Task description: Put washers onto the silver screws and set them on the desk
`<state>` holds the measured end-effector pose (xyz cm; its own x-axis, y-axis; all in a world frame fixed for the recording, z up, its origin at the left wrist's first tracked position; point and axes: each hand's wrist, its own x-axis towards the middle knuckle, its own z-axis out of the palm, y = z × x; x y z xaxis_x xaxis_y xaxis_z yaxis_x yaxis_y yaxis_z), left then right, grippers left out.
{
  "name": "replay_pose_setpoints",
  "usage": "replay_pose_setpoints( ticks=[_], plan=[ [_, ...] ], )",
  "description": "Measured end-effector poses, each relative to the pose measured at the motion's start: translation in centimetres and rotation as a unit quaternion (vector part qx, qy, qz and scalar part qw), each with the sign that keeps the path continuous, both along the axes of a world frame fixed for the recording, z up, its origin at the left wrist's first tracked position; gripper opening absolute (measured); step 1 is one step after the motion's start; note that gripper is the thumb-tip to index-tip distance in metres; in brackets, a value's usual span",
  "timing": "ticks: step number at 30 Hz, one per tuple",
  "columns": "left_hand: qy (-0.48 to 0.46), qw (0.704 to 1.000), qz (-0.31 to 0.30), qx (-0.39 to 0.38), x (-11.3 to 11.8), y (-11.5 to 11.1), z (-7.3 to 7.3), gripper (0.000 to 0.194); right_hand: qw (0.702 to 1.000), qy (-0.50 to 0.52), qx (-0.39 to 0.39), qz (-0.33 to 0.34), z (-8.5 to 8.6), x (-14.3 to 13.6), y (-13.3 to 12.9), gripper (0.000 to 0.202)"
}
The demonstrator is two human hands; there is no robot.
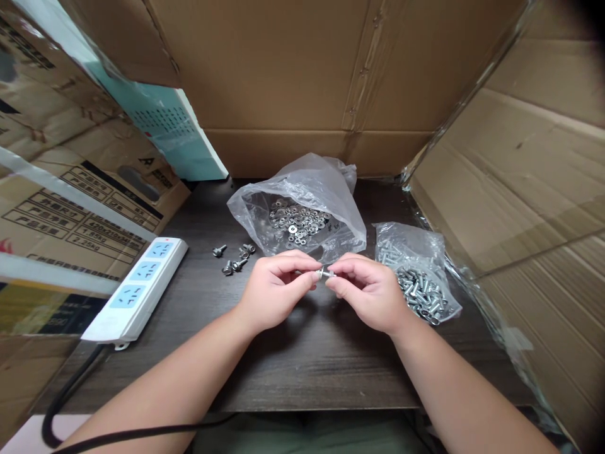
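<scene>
Cardboard walls [283, 69] surround a dark worktop [302, 384] as a left hand [278, 287] and a right hand [368, 287], fingertips closed, pinch opposite ends of a small bolt [326, 273] bearing a washer-like disc, above the worktop's middle. Just beyond, toward the back edge, an open plastic bag [307, 173] holds washers and nuts [302, 221]; loose bolts [239, 265] lie to its left. Near the right edge, another bag [416, 238] spills bolts [420, 293]; a white power strip [137, 283] lines the left edge.
</scene>
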<state>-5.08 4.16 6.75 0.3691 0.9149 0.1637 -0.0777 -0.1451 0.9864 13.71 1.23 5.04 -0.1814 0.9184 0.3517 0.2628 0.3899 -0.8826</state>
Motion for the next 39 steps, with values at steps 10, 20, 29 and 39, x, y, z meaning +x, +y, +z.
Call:
replay_pose_setpoints(
  ticks=[10,20,29,39],
  plan=[
    [-0.004,1.000,0.007,-0.002,-0.04,0.09,0.08,0.011,0.996,0.072,-0.037,0.022,-0.39,0.34,-0.18,0.030],
    [-0.003,1.000,0.002,-0.012,0.00,-0.07,0.09,0.013,0.999,-0.044,0.014,0.021,0.01,0.56,0.21,0.027],
    [-0.005,1.000,-0.003,-0.009,-0.03,-0.02,-0.14,0.013,0.999,0.017,0.040,0.029,-0.32,0.40,-0.20,0.013],
    [-0.017,1.000,-0.002,-0.023,0.05,0.00,-0.15,0.014,0.998,-0.031,0.046,-0.003,-0.04,0.49,0.23,0.015]
  ],
)
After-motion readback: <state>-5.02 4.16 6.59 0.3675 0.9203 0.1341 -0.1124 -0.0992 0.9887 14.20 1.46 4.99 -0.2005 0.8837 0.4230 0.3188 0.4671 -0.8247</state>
